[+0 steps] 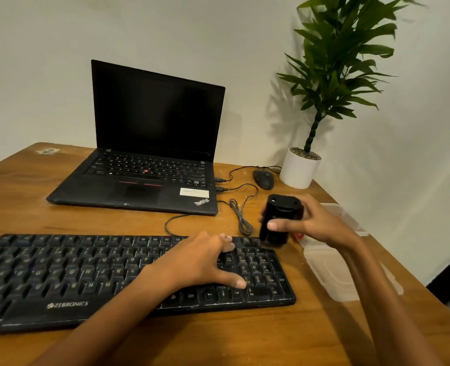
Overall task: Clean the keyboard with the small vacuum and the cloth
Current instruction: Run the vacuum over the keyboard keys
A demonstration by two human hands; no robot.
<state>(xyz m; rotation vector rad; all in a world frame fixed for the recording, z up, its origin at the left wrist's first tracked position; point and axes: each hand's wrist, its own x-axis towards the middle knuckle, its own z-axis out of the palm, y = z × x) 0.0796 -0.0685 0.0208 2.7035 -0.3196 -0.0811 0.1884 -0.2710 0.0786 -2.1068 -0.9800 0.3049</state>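
A dusty black Zebronics keyboard [68,276] lies across the near part of the wooden table. My left hand [200,260] rests flat on its right half, fingers spread over the keys beside the number pad. My right hand [311,223] grips a small black vacuum [279,220], held upright with its lower end touching the keyboard's top right corner. I see no cloth in view.
An open black laptop [144,165] stands behind the keyboard, with cables [241,212] running from its right side. A black mouse [263,178] and a potted plant in a white pot [299,169] sit at the far right. A clear plastic container [332,273] lies under my right forearm near the table's right edge.
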